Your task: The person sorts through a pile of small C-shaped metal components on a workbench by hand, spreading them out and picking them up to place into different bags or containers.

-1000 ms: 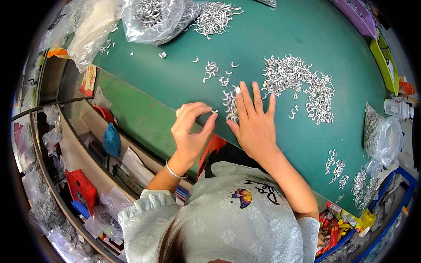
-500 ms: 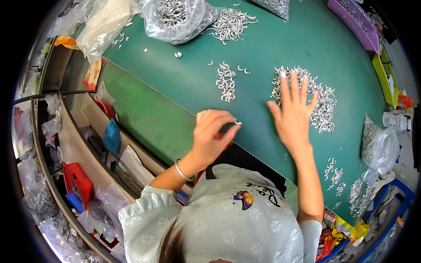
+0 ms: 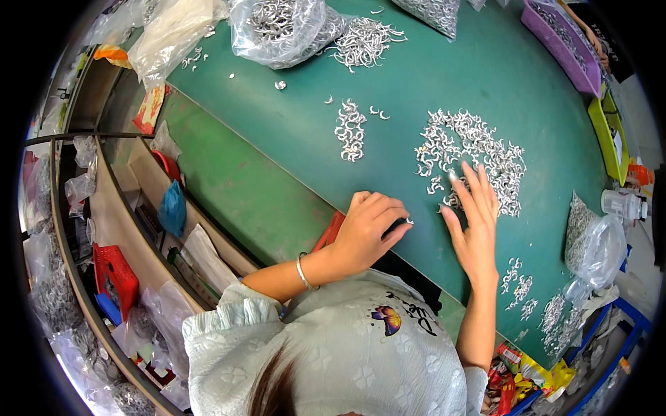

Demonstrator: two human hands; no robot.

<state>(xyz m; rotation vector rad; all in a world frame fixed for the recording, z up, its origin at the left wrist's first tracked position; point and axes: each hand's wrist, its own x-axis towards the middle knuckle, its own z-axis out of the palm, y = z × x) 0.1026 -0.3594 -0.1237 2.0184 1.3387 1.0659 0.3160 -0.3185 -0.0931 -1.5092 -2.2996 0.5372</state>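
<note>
Pale green top [image 3: 347,333] fills my 6 o'clock; clock runs from view centre, 12 straight ahead. Red basket [image 3: 114,274] sits low between 8 and 9. Small heaps [image 3: 519,284] of silver bits at half past 3, clear bag [image 3: 593,249] of more just beyond at 3.

Left hand [image 3: 371,232] is at 4, just off centre, bangle [image 3: 301,267] on its wrist. I read thumb and index together, clamped on a small silver curved piece [image 3: 409,221], end showing at the tips.

Right hand [image 3: 475,225] is at 3, fingers apart, thumb well off the index. Fingertips are over the near edge of the main pile [image 3: 496,152]; I can't tell from my end if they press on any pieces.

That pile lies between 2 and 3 on the green tabletop [image 3: 298,90], similar curved pieces. Narrow cluster [image 3: 350,132] at 12, well apart from it, two loose pieces [image 3: 384,116] near its top right.

Far end: purple bin [image 3: 586,76] at 2, open plastic bag [image 3: 277,31] of parts between 11 and 12, loose heap [image 3: 368,43] right beside it.
</note>
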